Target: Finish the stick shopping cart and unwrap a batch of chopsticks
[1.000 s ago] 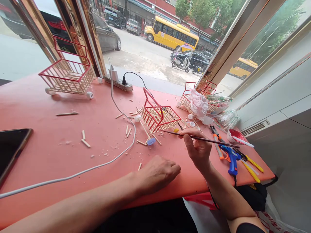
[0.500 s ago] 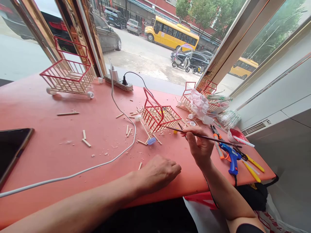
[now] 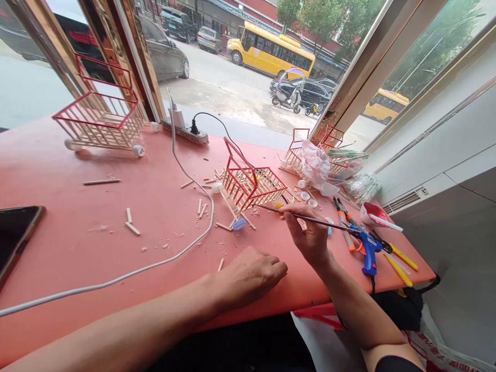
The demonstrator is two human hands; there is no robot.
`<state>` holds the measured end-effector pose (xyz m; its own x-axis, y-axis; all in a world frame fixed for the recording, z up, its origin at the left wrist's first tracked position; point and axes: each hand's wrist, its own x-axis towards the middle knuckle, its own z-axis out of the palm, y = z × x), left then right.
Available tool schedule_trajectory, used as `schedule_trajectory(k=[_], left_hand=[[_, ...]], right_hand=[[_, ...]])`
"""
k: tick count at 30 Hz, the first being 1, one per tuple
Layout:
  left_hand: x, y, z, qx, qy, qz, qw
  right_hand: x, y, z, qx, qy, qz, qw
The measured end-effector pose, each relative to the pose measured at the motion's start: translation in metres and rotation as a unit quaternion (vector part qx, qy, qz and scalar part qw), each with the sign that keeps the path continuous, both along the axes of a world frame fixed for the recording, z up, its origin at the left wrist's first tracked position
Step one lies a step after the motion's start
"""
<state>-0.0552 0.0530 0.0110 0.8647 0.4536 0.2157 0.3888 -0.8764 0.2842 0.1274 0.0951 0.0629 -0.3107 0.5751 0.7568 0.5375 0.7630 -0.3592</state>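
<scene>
My right hand (image 3: 308,230) pinches a thin dark paintbrush (image 3: 321,220), its shaft slanting down to the right across the table. The brush tip is close by the lower front of a small shopping cart (image 3: 253,188) made of pale sticks, with a red-painted rim and handle; I cannot tell whether it touches. The cart stands tilted among stick offcuts, a white cap (image 3: 217,187) and a blue cap (image 3: 239,224). Nearer me, my left hand (image 3: 250,274) rests on the pink table (image 3: 163,289) with its fingers curled under; nothing shows in it.
A finished-looking cart (image 3: 103,121) stands back left, near a power strip (image 3: 186,132). A white cable (image 3: 155,263) crosses the table. At right are more carts (image 3: 298,155), pliers (image 3: 343,222), a blue glue gun (image 3: 370,253) and a red paint cup (image 3: 374,214). A phone (image 3: 19,232) lies left.
The view has shifted slightly, moving the scene left. My right hand and the brush tip have drawn slightly down and right from the cart's rim. My left hand stays put.
</scene>
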Motion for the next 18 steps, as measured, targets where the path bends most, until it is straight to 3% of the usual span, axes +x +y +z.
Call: schedule_trajectory(k=[7,18], left_hand=[[-0.0003,-0.0006,0.0037,-0.007,0.007,0.002,1.0],[0.0014,-0.0002,0.0017,-0.004,0.017,-0.006,1.0]], right_hand=[[0.0042,-0.0012,0.0013,0.017,0.042,0.009,0.999],[0.001,0.0,-0.0014,0.018,0.004,0.006,1.0]])
